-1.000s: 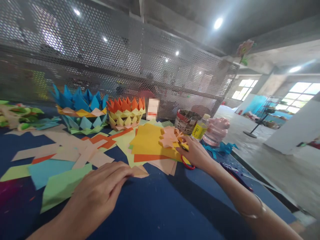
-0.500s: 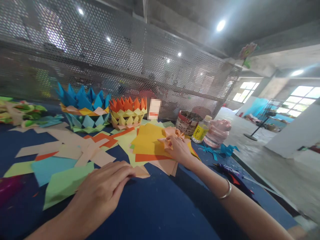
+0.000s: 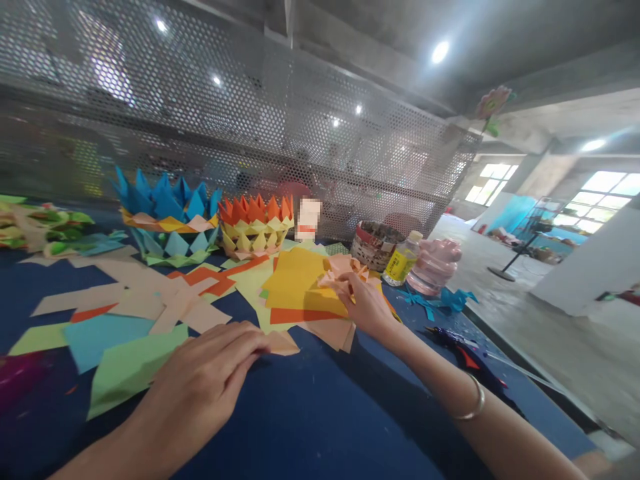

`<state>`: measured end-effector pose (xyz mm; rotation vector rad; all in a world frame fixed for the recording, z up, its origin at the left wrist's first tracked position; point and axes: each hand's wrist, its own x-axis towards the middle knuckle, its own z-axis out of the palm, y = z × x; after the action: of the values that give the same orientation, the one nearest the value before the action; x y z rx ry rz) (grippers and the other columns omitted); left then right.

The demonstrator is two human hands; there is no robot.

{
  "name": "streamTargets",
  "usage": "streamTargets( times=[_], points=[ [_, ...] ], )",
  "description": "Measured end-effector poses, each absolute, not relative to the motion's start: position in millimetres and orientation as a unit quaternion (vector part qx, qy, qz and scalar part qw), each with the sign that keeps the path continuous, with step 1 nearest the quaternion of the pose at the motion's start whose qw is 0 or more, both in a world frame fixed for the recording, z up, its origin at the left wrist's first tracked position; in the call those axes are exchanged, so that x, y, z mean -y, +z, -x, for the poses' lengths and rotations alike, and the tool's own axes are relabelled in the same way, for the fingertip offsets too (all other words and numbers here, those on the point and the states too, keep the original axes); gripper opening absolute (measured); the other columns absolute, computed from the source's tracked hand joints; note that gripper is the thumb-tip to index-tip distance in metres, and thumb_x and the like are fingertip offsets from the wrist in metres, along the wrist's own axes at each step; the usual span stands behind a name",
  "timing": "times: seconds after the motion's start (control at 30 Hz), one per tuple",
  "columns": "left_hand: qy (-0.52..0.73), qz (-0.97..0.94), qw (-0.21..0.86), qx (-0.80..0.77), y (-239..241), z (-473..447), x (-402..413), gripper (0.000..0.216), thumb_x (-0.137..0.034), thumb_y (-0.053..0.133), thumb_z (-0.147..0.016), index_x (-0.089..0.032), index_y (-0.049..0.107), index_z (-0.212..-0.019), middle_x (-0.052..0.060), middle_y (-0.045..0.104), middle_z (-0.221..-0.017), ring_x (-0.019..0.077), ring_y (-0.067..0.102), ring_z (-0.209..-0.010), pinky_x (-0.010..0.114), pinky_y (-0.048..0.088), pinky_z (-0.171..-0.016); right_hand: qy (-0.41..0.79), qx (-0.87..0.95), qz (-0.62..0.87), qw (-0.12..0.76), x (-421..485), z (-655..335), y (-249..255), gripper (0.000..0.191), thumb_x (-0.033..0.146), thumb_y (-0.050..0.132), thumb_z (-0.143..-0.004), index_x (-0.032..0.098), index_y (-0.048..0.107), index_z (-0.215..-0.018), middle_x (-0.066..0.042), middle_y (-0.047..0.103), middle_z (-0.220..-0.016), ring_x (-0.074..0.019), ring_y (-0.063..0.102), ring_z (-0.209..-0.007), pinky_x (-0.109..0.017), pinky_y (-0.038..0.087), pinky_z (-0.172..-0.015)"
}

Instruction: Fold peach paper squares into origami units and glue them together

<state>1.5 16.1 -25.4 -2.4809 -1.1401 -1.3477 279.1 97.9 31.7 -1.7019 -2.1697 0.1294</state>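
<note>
My left hand lies flat on the blue table, fingers stretched out, fingertips pressing a small folded peach paper piece. My right hand reaches forward over a pile of yellow and orange paper sheets and pinches a cut peach paper shape between its fingers. A metal bangle sits on my right wrist.
Folded paper baskets stand at the back: a blue one and an orange-yellow one. Loose coloured sheets cover the left. A woven basket, yellow bottle and pink jug stand right. A perforated metal screen closes the far side.
My right hand has left the red-handled scissors, shifted left onto the paper pile and taken the peach cut shape. My left hand has stayed in place.
</note>
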Motion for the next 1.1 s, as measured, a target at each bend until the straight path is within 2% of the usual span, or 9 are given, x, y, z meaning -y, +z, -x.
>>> streamTargets(
  times=[0.07, 0.1, 0.17, 0.33, 0.53, 0.73, 0.93, 1.1],
  points=[
    [-0.436, 0.816, 0.028, 0.379, -24, -2, -16, 0.023, -0.024, 0.046, -0.105, -0.028, 0.069, -0.102, 0.001, 0.077, -0.095, 0.0205, 0.075, -0.087, 0.031, 0.058, -0.071, 0.091, 0.783, 0.579, 0.209, -87, -278, 36, 0.021, 0.032, 0.06, -0.106, 0.013, 0.068, -0.101, -0.005, 0.072, -0.098, -0.0189, 0.069, -0.088, -0.035, 0.058, -0.082],
    [-0.432, 0.817, 0.015, 0.382, -23, -3, -16, 0.023, -0.025, 0.046, -0.105, -0.027, 0.068, -0.101, 0.0, 0.077, -0.094, 0.0199, 0.075, -0.086, 0.03, 0.058, -0.07, 0.117, 0.789, 0.564, 0.215, -80, -277, 37, 0.026, 0.032, 0.057, -0.107, 0.014, 0.067, -0.091, -0.004, 0.07, -0.087, -0.0172, 0.067, -0.081, -0.031, 0.056, -0.076],
    [-0.427, 0.816, -0.012, 0.389, -22, -4, -15, 0.022, -0.026, 0.046, -0.105, -0.027, 0.067, -0.098, 0.0, 0.076, -0.095, 0.0186, 0.074, -0.085, 0.029, 0.058, -0.072, 0.177, 0.799, 0.529, 0.225, -64, -274, 39, 0.031, 0.037, 0.055, -0.106, 0.016, 0.063, -0.084, -0.001, 0.066, -0.076, -0.0149, 0.063, -0.072, -0.026, 0.051, -0.066],
    [-0.411, 0.813, -0.085, 0.404, -20, -7, -11, 0.022, -0.035, 0.047, -0.108, -0.027, 0.066, -0.098, -0.001, 0.074, -0.093, 0.017, 0.073, -0.085, 0.027, 0.058, -0.075, 0.272, 0.798, 0.465, 0.27, -29, -259, 34, 0.025, 0.035, 0.052, -0.104, 0.018, 0.06, -0.089, 0.0, 0.065, -0.078, -0.0128, 0.058, -0.071, -0.023, 0.048, -0.067],
    [-0.386, 0.809, -0.158, 0.413, -16, -8, -8, 0.02, -0.041, 0.054, -0.104, -0.028, 0.068, -0.097, -0.003, 0.075, -0.09, 0.0138, 0.075, -0.08, 0.021, 0.06, -0.07, 0.292, 0.792, 0.445, 0.3, -19, -251, 22, 0.026, 0.036, 0.062, -0.1, 0.017, 0.066, -0.083, 0.002, 0.06, -0.072, -0.0129, 0.049, -0.067, -0.024, 0.041, -0.064],
    [-0.398, 0.781, -0.234, 0.42, -25, -9, -10, 0.018, -0.042, 0.059, -0.101, -0.029, 0.069, -0.094, -0.005, 0.077, -0.085, 0.0142, 0.078, -0.074, 0.018, 0.06, -0.062, 0.297, 0.799, 0.436, 0.29, -17, -252, 16, 0.022, 0.028, 0.061, -0.099, 0.017, 0.067, -0.082, -0.003, 0.069, -0.077, -0.0149, 0.054, -0.07, -0.026, 0.04, -0.064],
    [-0.403, 0.776, -0.245, 0.419, -29, -9, -10, 0.021, -0.043, 0.057, -0.102, -0.029, 0.07, -0.094, -0.004, 0.076, -0.082, 0.0148, 0.077, -0.071, 0.019, 0.06, -0.059, 0.295, 0.805, 0.428, 0.287, -15, -250, 14, 0.021, 0.028, 0.06, -0.1, 0.016, 0.071, -0.087, -0.005, 0.072, -0.081, -0.0154, 0.059, -0.07, -0.026, 0.042, -0.064],
    [-0.402, 0.782, -0.245, 0.409, -20, -12, -8, 0.021, -0.04, 0.056, -0.102, -0.028, 0.07, -0.091, -0.004, 0.077, -0.083, 0.0143, 0.077, -0.071, 0.019, 0.06, -0.06, 0.282, 0.81, 0.414, 0.305, -14, -249, 11, 0.018, 0.026, 0.061, -0.1, 0.016, 0.071, -0.088, -0.001, 0.068, -0.075, -0.0131, 0.055, -0.066, -0.023, 0.042, -0.063]
  ],
)
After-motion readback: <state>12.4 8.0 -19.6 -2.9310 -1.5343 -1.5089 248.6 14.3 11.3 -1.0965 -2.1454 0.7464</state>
